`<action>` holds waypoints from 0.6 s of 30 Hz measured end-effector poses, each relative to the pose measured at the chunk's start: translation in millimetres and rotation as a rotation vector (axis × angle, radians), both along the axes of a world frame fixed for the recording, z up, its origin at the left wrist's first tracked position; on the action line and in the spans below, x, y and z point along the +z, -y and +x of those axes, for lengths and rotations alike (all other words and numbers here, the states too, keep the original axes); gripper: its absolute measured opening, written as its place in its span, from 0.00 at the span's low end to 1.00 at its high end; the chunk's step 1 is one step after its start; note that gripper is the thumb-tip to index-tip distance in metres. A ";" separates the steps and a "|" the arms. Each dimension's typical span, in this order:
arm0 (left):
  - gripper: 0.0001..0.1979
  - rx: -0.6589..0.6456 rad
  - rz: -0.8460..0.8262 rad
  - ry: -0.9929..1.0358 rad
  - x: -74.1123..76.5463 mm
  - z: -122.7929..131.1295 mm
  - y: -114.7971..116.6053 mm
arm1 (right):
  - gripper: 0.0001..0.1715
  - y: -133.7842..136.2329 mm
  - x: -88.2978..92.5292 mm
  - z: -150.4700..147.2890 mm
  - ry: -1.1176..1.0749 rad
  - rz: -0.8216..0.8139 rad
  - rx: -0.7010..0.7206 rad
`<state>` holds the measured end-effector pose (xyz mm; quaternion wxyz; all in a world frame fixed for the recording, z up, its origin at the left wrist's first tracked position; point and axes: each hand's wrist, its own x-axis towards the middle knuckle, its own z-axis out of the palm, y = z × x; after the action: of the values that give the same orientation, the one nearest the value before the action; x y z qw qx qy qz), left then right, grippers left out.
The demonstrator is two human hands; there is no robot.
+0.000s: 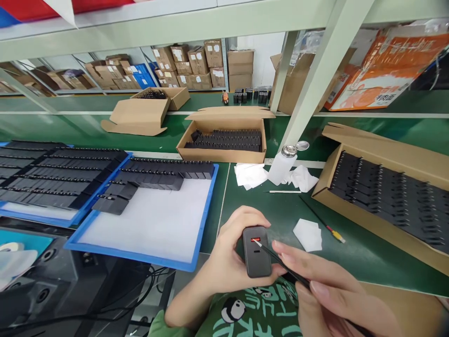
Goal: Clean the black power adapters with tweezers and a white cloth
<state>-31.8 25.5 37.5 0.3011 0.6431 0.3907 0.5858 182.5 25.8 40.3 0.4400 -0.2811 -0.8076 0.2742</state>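
Observation:
My left hand (228, 255) holds a dark grey rectangular charger (257, 264) by its sides, with its port face turned up toward the camera. That face has an orange-red slot and a smaller dark slot below it. In my right hand (333, 290) is a thin black pointed tool (293, 271), probably tweezers, pinched between thumb and fingers. Its light tip reaches the orange-red slot. Whether the tip is inside the slot or only at its surface, I cannot tell.
Blue trays (206, 210) of black chargers lie left. Open cartons (220, 154) (324, 185) with more chargers stand ahead and right. A white pump bottle (280, 167), white wipes (308, 235), a thin rod (284, 191) and a yellow-tipped cable (337, 235) are on the green table.

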 end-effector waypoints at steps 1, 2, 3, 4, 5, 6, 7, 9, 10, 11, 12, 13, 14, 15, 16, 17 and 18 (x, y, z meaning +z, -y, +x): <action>0.27 -0.004 -0.004 0.006 0.0 0.4 0.2 | 0.42 0.8 -0.1 -1.0 -0.011 0.029 0.045; 0.27 -0.009 -0.009 0.014 -0.2 0.8 0.5 | 0.44 1.7 0.0 -1.8 -0.019 0.048 0.083; 0.28 -0.016 -0.015 0.021 -0.4 1.2 0.8 | 0.45 2.5 0.3 -2.2 -0.025 0.054 0.111; 0.28 -0.022 -0.022 0.029 -0.7 1.6 1.2 | 0.45 3.0 0.5 -2.0 -0.031 0.047 0.123; 0.29 -0.028 -0.027 0.039 -1.0 1.9 1.7 | 0.43 3.2 0.8 -1.3 -0.037 0.037 0.130; 0.29 -0.031 -0.030 0.050 -1.3 2.2 2.1 | 0.41 2.9 1.2 -0.1 -0.047 0.030 0.137; 0.29 -0.035 -0.032 0.061 -1.5 2.5 2.4 | 0.39 2.0 1.7 1.2 -0.047 0.023 0.148; 0.28 -0.045 -0.027 0.084 -1.9 3.2 2.7 | 0.33 -1.0 3.6 3.7 -0.006 -0.010 0.175; 0.27 -0.048 -0.027 0.096 -2.0 3.6 2.7 | 0.30 -2.8 5.0 4.4 0.024 -0.038 0.183; 0.26 -0.052 -0.026 0.108 -2.1 4.1 2.5 | 0.28 -4.5 6.8 4.7 0.055 -0.070 0.189; 0.26 -0.056 -0.024 0.117 -2.1 4.6 2.3 | 0.26 -5.7 8.7 4.5 0.078 -0.095 0.198; 0.25 -0.058 -0.018 0.126 -2.0 5.2 2.1 | 0.25 -6.3 10.5 3.7 0.080 -0.110 0.185; 0.26 -0.062 -0.007 0.132 -1.9 5.8 1.8 | 0.24 -6.2 12.1 2.5 0.064 -0.112 0.164; 0.26 -0.065 0.006 0.134 -1.7 6.3 1.7 | 0.24 -5.3 13.4 1.0 0.041 -0.100 0.140; 0.27 -0.067 0.020 0.131 -1.5 6.7 1.7 | 0.24 -3.9 14.4 -0.8 0.022 -0.076 0.119; 0.28 -0.070 0.032 0.125 -1.2 7.1 1.7 | 0.24 -1.8 15.0 -2.8 0.011 -0.042 0.110; 0.28 -0.070 0.039 0.115 -1.0 7.3 1.9 | 0.24 0.8 15.2 -5.0 0.006 -0.015 0.089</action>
<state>-24.5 23.6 36.5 0.3308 0.6273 0.3387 0.6183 177.4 24.9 55.5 0.4228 -0.2490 -0.8184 0.2989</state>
